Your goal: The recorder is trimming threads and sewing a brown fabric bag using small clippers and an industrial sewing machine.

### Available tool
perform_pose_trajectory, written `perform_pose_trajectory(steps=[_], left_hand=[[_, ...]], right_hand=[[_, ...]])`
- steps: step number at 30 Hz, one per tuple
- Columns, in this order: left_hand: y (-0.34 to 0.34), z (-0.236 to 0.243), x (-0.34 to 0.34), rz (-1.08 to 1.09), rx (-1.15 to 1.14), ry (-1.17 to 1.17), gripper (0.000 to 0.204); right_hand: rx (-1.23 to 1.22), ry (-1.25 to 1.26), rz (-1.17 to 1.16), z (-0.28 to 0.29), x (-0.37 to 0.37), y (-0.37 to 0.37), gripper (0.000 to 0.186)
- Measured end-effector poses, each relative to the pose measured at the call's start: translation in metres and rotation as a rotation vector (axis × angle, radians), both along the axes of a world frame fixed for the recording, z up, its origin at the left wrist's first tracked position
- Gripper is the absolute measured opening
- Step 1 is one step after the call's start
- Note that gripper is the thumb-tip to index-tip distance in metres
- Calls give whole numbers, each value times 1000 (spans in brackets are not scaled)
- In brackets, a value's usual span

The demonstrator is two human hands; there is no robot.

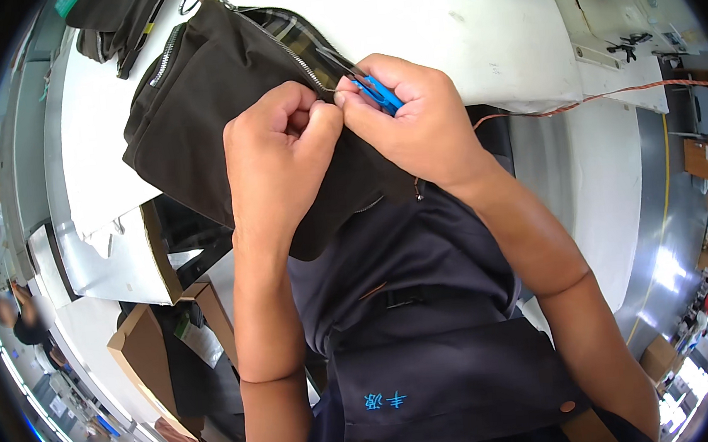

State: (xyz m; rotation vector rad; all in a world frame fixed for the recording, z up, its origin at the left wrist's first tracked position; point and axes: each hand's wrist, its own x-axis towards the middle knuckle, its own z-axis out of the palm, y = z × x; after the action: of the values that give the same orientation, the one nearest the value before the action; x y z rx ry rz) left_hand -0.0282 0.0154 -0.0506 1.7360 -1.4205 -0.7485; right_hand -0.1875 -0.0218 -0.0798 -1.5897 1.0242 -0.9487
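A dark brown fabric bag [188, 122] lies across the table's near edge and hangs toward my lap. Its metal zipper [295, 57] is undone, and a plaid lining [282, 29] shows inside. My left hand [273, 148] is closed in a pinch on the bag beside the zipper's near end; the exact spot between thumb and finger is hidden. Held in my right hand [417, 120] is a pair of thread snips with blue handles [384, 96], its metal blades pointing up and left over the zipper. The fingertips of both hands almost meet.
Another dark bag [118, 23] sits at the far left of the white table [438, 23]. An orange-red cord [586, 105] runs off to the right. Below left stands an open cardboard box [145, 362]. A person [27, 313] is in the distance at left.
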Motion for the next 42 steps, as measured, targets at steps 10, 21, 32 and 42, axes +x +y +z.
perform_pose_trajectory(steps=[10,21,32,42], left_hand=[[-1,-5,0,-28,88,70,13],[-5,13,-8,30,192,131,20],[-3,0,-13,69,155,295,15],[1,-15,-12,75,47,177,10]], right_hand=[[-69,27,-112,-8,1,2,14],[-87,82,13,-1,-11,-8,19],[114,-60,52,2,-17,-7,21],[95,33,-16,-1,-11,-2,18]])
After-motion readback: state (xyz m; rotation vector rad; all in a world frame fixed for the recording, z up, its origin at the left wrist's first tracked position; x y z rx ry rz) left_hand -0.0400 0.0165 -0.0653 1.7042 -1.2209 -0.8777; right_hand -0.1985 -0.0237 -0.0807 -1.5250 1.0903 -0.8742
